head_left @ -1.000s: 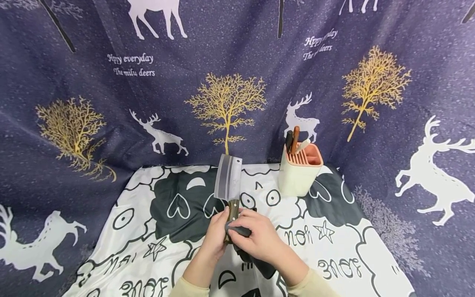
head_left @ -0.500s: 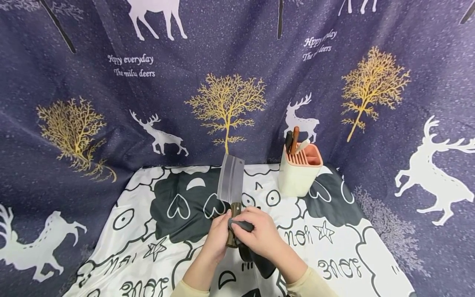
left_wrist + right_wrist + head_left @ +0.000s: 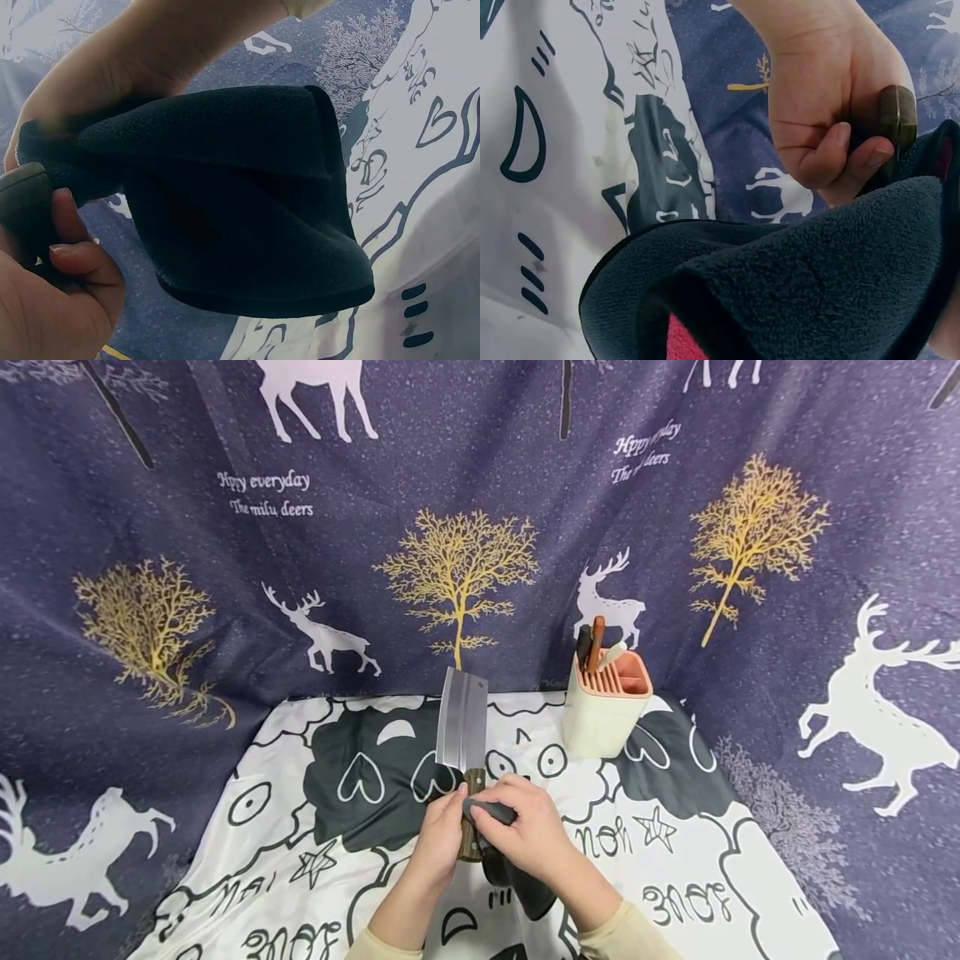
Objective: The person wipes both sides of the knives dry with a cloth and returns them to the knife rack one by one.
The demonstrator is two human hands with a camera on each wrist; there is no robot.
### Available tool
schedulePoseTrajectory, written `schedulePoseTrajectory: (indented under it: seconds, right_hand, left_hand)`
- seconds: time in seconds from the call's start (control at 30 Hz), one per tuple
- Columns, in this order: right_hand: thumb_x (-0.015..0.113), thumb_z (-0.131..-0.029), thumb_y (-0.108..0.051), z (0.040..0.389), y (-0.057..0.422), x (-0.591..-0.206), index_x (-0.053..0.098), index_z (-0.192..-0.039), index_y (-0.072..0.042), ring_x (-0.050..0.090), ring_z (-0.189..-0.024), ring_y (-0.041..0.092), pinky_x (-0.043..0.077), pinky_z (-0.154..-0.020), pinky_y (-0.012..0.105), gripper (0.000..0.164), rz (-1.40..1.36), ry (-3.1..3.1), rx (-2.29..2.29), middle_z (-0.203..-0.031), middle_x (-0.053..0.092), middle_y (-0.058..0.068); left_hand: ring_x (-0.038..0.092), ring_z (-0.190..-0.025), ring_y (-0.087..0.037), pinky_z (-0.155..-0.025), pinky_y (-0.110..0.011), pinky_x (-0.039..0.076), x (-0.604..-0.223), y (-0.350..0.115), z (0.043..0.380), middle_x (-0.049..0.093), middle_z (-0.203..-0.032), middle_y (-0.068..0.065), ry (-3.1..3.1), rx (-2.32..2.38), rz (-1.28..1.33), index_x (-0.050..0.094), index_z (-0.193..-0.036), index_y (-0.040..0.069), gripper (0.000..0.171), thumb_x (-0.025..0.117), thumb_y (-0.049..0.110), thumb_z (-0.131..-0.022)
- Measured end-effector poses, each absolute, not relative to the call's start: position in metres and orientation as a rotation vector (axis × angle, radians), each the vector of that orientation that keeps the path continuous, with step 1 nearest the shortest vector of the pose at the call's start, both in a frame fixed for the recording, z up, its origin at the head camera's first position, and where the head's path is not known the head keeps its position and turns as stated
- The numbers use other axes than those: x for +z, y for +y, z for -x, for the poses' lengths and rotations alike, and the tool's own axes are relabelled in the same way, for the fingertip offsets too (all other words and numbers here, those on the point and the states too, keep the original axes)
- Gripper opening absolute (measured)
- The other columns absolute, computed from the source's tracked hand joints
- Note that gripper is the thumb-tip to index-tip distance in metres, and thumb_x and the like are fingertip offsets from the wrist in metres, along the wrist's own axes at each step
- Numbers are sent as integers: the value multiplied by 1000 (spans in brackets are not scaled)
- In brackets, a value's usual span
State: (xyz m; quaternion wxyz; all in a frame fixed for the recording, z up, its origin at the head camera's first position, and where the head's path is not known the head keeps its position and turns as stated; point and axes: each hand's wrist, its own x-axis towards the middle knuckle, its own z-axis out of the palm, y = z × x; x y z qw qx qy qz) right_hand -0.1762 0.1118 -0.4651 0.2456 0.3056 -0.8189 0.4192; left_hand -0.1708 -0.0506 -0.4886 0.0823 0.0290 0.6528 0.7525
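Note:
A cleaver (image 3: pixel 462 718) with a wide steel blade and a brown riveted handle points away from me in the head view. My left hand (image 3: pixel 437 842) grips its handle, whose butt end (image 3: pixel 897 120) sticks out from the curled fingers in the right wrist view. My right hand (image 3: pixel 528 831) pinches a dark cleaning cloth (image 3: pixel 531 892) and holds a fold of it against the handle. The rest of the cloth (image 3: pixel 240 195) hangs down below the hands, with a red underside showing in the right wrist view. Some of the right fingers are hidden behind the cloth.
A cream knife holder (image 3: pixel 600 722) with an orange slotted top stands at the back right, several handles upright in it. A white and black patterned cloth (image 3: pixel 300 827) covers the table. Behind it hangs a purple deer-print curtain (image 3: pixel 480 468).
The cleaver has tilted and slid slightly toward me, and its blade has swung right, then back left. The right hand with the cloth has shifted a little along the handle.

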Motion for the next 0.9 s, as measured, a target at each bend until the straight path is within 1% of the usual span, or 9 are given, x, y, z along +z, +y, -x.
schedulePoseTrajectory:
  seconds: [0.13, 0.3, 0.4, 0.47, 0.53, 0.67, 0.77, 0.83, 0.9]
  right_hand:
    - [78, -86, -19, 177, 112, -467, 80, -96, -24, 64, -76, 5, 50, -67, 16, 11, -821, -2244, 1144, -85, 70, -9]
    - [79, -86, -20, 178, 112, -469, 81, -98, -24, 65, -77, 4, 51, -68, 16, 13, -783, -2251, 1146, -85, 70, -10]
    - [79, -86, -20, 181, 113, -470, 81, -98, -24, 64, -75, 3, 50, -67, 16, 13, -761, -2255, 1139, -85, 70, -10]
    - [78, -86, -20, 182, 114, -472, 81, -98, -23, 64, -74, 3, 50, -67, 17, 13, -755, -2252, 1125, -85, 70, -9]
    - [78, -87, -21, 184, 116, -473, 81, -98, -24, 63, -74, 3, 50, -66, 17, 12, -744, -2255, 1109, -84, 70, -9]
    - [78, -87, -21, 186, 120, -477, 81, -97, -24, 64, -74, 4, 50, -66, 18, 11, -719, -2256, 1099, -85, 71, -10]
    - [79, -88, -21, 186, 123, -478, 81, -98, -24, 66, -77, 4, 52, -68, 19, 11, -708, -2268, 1121, -88, 72, -10]
    - [79, -88, -21, 186, 125, -477, 81, -99, -24, 66, -79, 4, 53, -70, 20, 11, -711, -2281, 1138, -90, 73, -9]
    - [79, -88, -22, 184, 127, -476, 81, -100, -24, 66, -81, 4, 53, -71, 20, 12, -722, -2290, 1161, -91, 72, -9]
  left_hand:
    - [62, -117, -15, -98, -21, 51, -489, -51, 170, 67, -128, -18, 1961, 2249, -99, 65, -129, -6, 56, 33, 37, -113]
    - [59, -128, -21, -108, -28, 47, -490, -50, 168, 67, -134, -18, 2030, 2203, -103, 66, -131, -3, 57, 32, 39, -113]
    - [60, -127, -20, -109, -30, 47, -490, -49, 168, 67, -133, -18, 2054, 2188, -105, 65, -131, -4, 55, 32, 37, -114]
    - [64, -119, -16, -103, -27, 51, -490, -49, 167, 69, -128, -19, 2049, 2193, -101, 65, -131, -6, 54, 33, 34, -114]
    - [68, -107, -12, -94, -24, 55, -490, -48, 166, 72, -120, -19, 2022, 2205, -102, 65, -129, -8, 53, 34, 33, -114]
    - [69, -89, -7, -81, -22, 57, -491, -48, 164, 74, -104, -12, 1964, 2195, -114, 64, -128, -11, 53, 35, 31, -114]
    - [69, -84, -7, -77, -22, 57, -490, -48, 164, 74, -96, -6, 1936, 2183, -121, 64, -126, -11, 52, 35, 31, -113]
    - [68, -84, -7, -77, -22, 57, -489, -48, 164, 73, -94, -3, 1937, 2173, -119, 64, -126, -11, 52, 35, 31, -113]
    - [68, -86, -8, -77, -22, 57, -488, -48, 165, 73, -95, -4, 1932, 2169, -116, 64, -126, -11, 51, 35, 30, -113]
